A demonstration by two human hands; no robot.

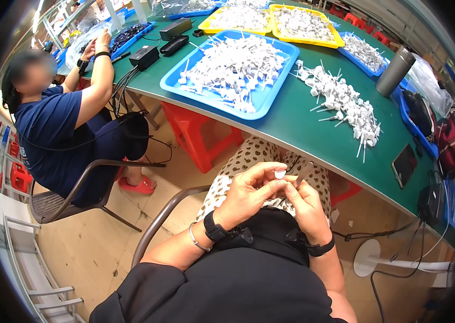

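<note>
Above my lap, my left hand [252, 191] pinches a small white plastic piece [280, 174] between thumb and forefinger. My right hand [307, 202] meets it from the other side, its thumb and fingertips pressed together against the left thumb. Whatever the right fingertips grip is too small and too covered to make out. Ahead of my hands, a blue tray [262, 110] on the table is heaped with white pieces on thin stems. A loose pile of similar white stemmed pieces [346, 105] lies right of that tray, directly on the green tabletop [313, 129].
Yellow trays [340, 42] of white parts stand farther back. Along the right are a grey metal bottle [395, 72], a phone [404, 166] and a bag [453, 141]. A black power adapter [144, 57] lies left. A seated co-worker [58, 116] handles a clear bag; a red stool [195, 134] sits below.
</note>
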